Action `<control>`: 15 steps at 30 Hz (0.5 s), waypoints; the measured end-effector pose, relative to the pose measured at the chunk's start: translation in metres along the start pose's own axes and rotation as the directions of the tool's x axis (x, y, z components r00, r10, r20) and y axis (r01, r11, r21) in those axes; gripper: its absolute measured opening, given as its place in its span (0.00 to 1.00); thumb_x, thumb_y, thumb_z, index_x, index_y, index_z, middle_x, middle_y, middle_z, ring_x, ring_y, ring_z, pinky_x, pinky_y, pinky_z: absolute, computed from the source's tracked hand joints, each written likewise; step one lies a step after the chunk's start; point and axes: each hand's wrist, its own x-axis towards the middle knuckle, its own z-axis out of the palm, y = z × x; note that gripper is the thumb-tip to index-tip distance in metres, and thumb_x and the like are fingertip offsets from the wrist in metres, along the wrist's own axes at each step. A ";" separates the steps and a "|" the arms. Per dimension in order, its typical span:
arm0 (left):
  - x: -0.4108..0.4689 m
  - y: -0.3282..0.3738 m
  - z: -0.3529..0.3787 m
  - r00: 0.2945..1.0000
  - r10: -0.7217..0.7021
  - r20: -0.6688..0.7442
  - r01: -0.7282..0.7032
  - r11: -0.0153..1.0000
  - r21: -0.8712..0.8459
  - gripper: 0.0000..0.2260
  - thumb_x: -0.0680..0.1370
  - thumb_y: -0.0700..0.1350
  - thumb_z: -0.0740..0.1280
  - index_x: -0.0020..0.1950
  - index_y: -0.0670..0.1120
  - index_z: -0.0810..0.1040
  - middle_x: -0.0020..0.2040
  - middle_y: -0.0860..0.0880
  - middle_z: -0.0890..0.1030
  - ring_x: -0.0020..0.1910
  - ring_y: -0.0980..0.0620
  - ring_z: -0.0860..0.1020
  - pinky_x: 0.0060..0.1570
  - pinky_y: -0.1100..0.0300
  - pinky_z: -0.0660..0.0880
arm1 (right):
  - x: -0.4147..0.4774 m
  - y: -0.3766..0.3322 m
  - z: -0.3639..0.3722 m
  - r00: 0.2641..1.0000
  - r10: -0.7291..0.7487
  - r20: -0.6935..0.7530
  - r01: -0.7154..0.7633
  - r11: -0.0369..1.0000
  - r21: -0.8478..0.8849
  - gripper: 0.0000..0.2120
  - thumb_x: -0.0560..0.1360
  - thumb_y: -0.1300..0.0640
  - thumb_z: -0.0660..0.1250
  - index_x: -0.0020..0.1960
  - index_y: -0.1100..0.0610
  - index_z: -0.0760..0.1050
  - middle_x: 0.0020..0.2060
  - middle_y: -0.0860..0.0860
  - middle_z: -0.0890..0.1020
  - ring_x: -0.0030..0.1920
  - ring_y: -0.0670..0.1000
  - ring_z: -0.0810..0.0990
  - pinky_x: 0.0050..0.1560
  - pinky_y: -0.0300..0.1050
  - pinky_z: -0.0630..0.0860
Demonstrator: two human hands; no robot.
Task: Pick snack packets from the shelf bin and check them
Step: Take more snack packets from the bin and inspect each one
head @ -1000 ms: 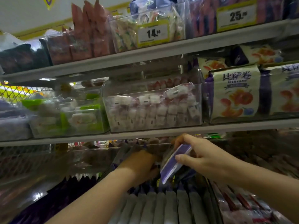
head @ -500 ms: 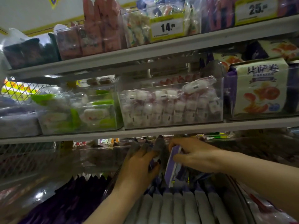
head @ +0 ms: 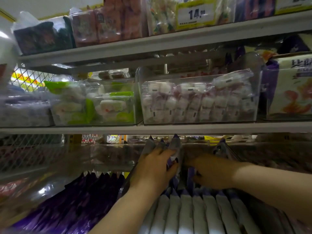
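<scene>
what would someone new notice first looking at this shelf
Two bare hands meet low in the middle, among a row of purple-and-white packets: the left hand presses upright ones back while the right hand grips a purple packet. Above them a clear bin of pink-and-white sweets fills the middle shelf, and a yellow price tag reading 14 stands out at the top.

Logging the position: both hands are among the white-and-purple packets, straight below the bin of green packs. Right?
Not quite. In the head view the left hand and right hand are among the packets, but straight above them are pink-and-white sweets; the green packs are further left.
</scene>
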 end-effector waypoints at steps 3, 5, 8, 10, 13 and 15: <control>0.001 0.001 -0.002 0.999 -0.004 0.040 0.003 1.000 0.021 0.19 0.78 0.54 0.66 0.68 0.57 0.73 0.68 0.50 0.75 0.65 0.47 0.74 0.64 0.53 0.71 | -0.007 -0.007 0.011 0.985 0.057 0.161 -0.053 0.998 -0.030 0.29 0.80 0.54 0.59 0.77 0.57 0.53 0.73 0.58 0.65 0.69 0.59 0.69 0.68 0.50 0.67; 0.001 0.000 -0.003 0.998 -0.008 0.059 0.006 1.000 0.025 0.19 0.78 0.54 0.66 0.69 0.57 0.73 0.68 0.51 0.75 0.65 0.48 0.74 0.63 0.53 0.71 | -0.012 -0.009 0.009 0.980 0.079 0.180 -0.069 0.996 -0.063 0.27 0.81 0.54 0.58 0.76 0.61 0.55 0.69 0.60 0.69 0.65 0.60 0.72 0.66 0.50 0.69; 0.001 0.002 -0.004 0.998 -0.014 0.060 0.012 1.000 0.027 0.18 0.78 0.54 0.66 0.69 0.57 0.73 0.68 0.51 0.75 0.64 0.49 0.74 0.62 0.55 0.71 | -0.016 -0.014 0.005 0.976 0.083 0.204 -0.057 0.990 -0.128 0.19 0.82 0.55 0.57 0.70 0.62 0.68 0.63 0.60 0.75 0.61 0.59 0.76 0.59 0.47 0.71; 0.001 0.003 -0.005 0.997 -0.026 0.074 0.023 0.999 0.036 0.19 0.78 0.55 0.65 0.69 0.58 0.72 0.69 0.52 0.74 0.64 0.49 0.74 0.63 0.56 0.70 | -0.018 -0.020 0.007 0.958 0.092 0.272 -0.042 0.982 -0.183 0.17 0.80 0.59 0.58 0.66 0.64 0.72 0.61 0.61 0.78 0.60 0.60 0.78 0.56 0.46 0.74; 0.002 0.003 -0.006 0.995 -0.030 0.098 0.026 0.999 0.042 0.19 0.79 0.55 0.64 0.70 0.58 0.71 0.70 0.52 0.72 0.65 0.50 0.74 0.64 0.55 0.70 | -0.015 -0.024 0.006 0.926 0.092 0.366 -0.039 0.988 -0.150 0.18 0.80 0.60 0.58 0.68 0.66 0.70 0.64 0.62 0.76 0.62 0.61 0.76 0.61 0.49 0.74; 0.002 0.003 -0.006 0.994 -0.025 0.103 0.021 0.999 0.047 0.19 0.79 0.55 0.64 0.70 0.58 0.71 0.70 0.52 0.72 0.65 0.49 0.74 0.64 0.56 0.70 | -0.011 -0.018 0.001 0.914 0.069 0.400 -0.018 0.991 -0.130 0.18 0.81 0.58 0.56 0.66 0.65 0.72 0.63 0.63 0.76 0.61 0.62 0.76 0.61 0.51 0.74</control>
